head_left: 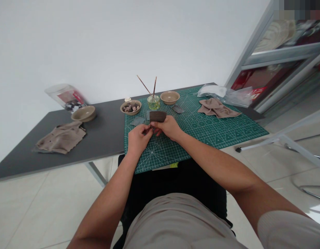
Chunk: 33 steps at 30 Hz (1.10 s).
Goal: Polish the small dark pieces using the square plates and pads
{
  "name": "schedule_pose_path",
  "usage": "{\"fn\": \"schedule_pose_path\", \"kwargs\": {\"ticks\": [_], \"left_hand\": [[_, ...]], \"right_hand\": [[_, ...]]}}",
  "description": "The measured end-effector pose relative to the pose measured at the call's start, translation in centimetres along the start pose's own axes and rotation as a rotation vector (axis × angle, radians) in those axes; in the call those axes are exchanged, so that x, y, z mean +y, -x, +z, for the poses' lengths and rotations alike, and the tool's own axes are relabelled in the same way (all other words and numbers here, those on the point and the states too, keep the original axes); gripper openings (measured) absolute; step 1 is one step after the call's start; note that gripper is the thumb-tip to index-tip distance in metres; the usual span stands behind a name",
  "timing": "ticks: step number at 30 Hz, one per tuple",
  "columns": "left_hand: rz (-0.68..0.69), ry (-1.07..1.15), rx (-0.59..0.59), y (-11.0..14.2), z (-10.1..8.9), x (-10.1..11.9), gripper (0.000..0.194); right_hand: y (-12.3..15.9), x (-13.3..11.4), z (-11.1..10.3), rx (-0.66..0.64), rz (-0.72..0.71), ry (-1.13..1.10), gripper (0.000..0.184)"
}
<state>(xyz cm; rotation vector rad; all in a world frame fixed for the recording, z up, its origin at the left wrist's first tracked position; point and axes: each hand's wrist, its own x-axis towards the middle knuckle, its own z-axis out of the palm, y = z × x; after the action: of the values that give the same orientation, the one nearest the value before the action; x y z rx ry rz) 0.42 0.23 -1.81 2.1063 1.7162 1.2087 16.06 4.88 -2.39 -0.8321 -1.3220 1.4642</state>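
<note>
Above the green cutting mat (206, 126), my right hand (169, 128) is closed around a dark brown, flat-sided piece (158, 116) with a slightly curved top edge. What it is made of I cannot tell. My left hand (139, 137) is pinched shut right beside it, fingertips meeting those of the right hand just below the piece. Anything in that pinch is too small to make out. Just beyond the hands lie a small clear plastic packet (137, 121) and a grey flat object (178, 109).
Behind the hands stand a bowl of brown and pink chunks (131, 108), a glass jar (153, 103) with two brushes, and a tan bowl (169, 98). Brown cloths (62, 138) (217, 108) lie left and right. Another bowl (83, 114), a tipped clear container (65, 95) and a plastic bag (227, 94) sit farther out.
</note>
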Motion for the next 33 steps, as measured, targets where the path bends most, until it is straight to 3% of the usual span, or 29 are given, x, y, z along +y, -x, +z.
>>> {"fn": "schedule_pose_path", "kwargs": {"ticks": [5,9,12,16,19,26,33], "left_hand": [[0.020,0.027,0.025,0.26,0.08,0.11,0.013],[-0.083,0.059,0.037,0.19,0.20,0.24,0.016],[-0.141,0.072,0.029,-0.02,0.16,0.32,0.016],[-0.121,0.057,-0.049,-0.26,0.01,0.28,0.017],[-0.129,0.069,-0.081,-0.35,-0.11,0.32,0.016],[-0.216,0.108,-0.003,-0.52,-0.31,0.52,0.013],[-0.157,0.159,0.030,-0.45,-0.06,0.04,0.011]], "right_hand": [[-0.18,0.06,-0.09,0.059,-0.014,-0.005,0.044],[-0.44,0.35,-0.24,0.088,-0.049,-0.020,0.044],[-0.45,0.45,-0.32,0.004,-0.088,-0.003,0.045],[-0.31,0.28,-0.32,-0.134,-0.088,0.052,0.046],[-0.25,0.07,-0.25,-0.118,-0.073,0.101,0.045],[-0.37,0.13,0.01,-0.080,-0.046,0.311,0.044],[-0.36,0.39,0.17,-0.012,0.047,0.040,0.044]]}}
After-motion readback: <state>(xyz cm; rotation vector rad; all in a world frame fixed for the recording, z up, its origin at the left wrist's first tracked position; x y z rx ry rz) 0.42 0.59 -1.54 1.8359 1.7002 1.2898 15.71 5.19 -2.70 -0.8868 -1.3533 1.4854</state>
